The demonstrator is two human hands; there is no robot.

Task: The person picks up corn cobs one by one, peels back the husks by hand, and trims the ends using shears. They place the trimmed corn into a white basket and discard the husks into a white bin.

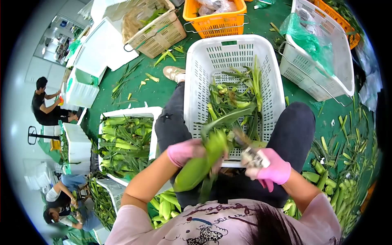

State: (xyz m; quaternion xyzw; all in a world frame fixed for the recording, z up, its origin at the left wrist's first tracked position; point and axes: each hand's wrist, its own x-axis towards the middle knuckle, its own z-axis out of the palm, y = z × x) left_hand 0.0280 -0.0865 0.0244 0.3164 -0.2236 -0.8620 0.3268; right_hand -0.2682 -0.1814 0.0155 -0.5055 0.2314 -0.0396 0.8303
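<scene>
My left hand [188, 153], in a pink glove, is closed around a green ear of corn [194, 173] in its husk, held slanting over my lap. In my right hand [271, 167], also gloved in pink, is a knife with a pale, patterned handle [256, 158]. Its blade [241, 137] points up and left toward the corn's leafy end and is blurred by motion. Between my knees stands a white plastic basket [192, 87], with cut husk leaves and stalk ends [234, 96] lying in it.
At my left is a white foam box [157, 116] full of corn ears [124, 141]. More corn [339, 190] lies at right. An orange crate [214, 29], a beige crate [165, 41] and a white basket [314, 77] stand ahead. Two people [45, 102] work at far left.
</scene>
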